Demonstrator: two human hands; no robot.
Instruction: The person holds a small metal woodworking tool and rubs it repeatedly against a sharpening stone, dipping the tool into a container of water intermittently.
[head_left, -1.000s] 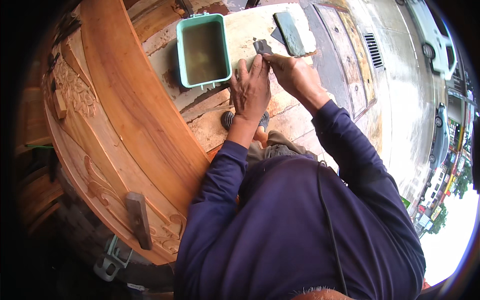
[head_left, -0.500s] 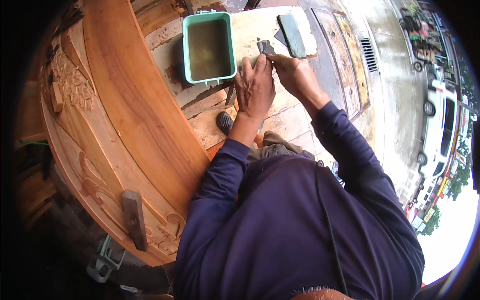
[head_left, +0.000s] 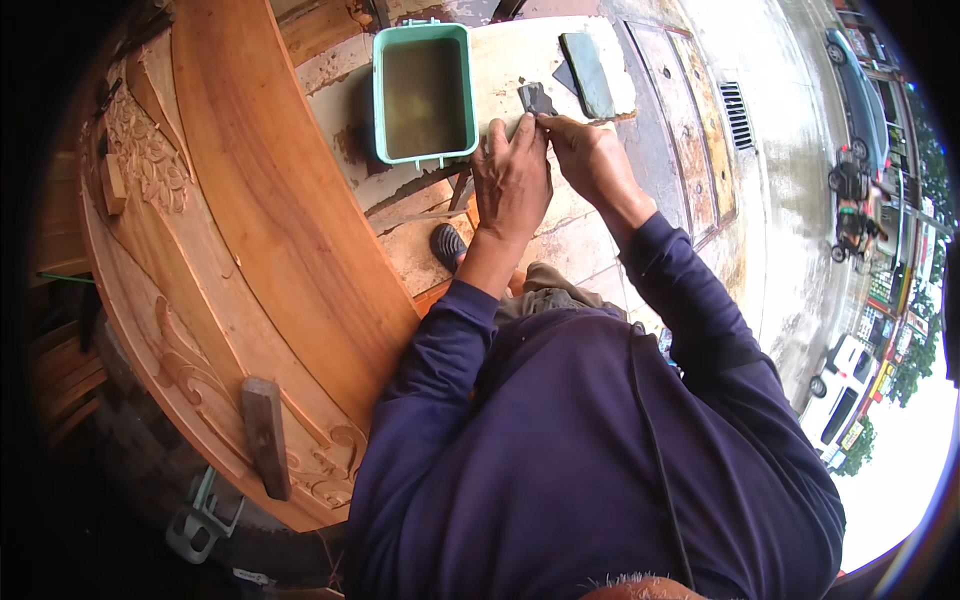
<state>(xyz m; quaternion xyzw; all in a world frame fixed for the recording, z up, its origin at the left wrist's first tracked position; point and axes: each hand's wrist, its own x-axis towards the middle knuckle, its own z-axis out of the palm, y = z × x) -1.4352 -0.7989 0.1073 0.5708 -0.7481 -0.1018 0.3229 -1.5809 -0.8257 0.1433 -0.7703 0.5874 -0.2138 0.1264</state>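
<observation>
My left hand (head_left: pixel 510 190) has its fingers bent forward, the tips bunched at a small dark grey flat piece (head_left: pixel 534 97) on a pale worn worktop (head_left: pixel 505 55). My right hand (head_left: pixel 595 165) is closed in a pinch beside them; what it holds is hidden by the fingers. Just left of them sits a mint-green plastic tub (head_left: pixel 422 150) with murky water. A slate-coloured rectangular slab (head_left: pixel 590 75) lies behind the hands, over a thinner dark sheet.
A large carved wooden panel (head_left: pixel 270 250) fills the left, with a wooden block (head_left: pixel 265 435) on it. My sandalled foot (head_left: pixel 448 245) shows below. To the right are weathered boards (head_left: pixel 680 130), a drain grate (head_left: pixel 737 115) and a wet road with vehicles (head_left: pixel 845 395).
Both hands have shifted slightly right and down in the picture along with the tub and slab, keeping their grip at the dark piece. Different vehicles show on the road.
</observation>
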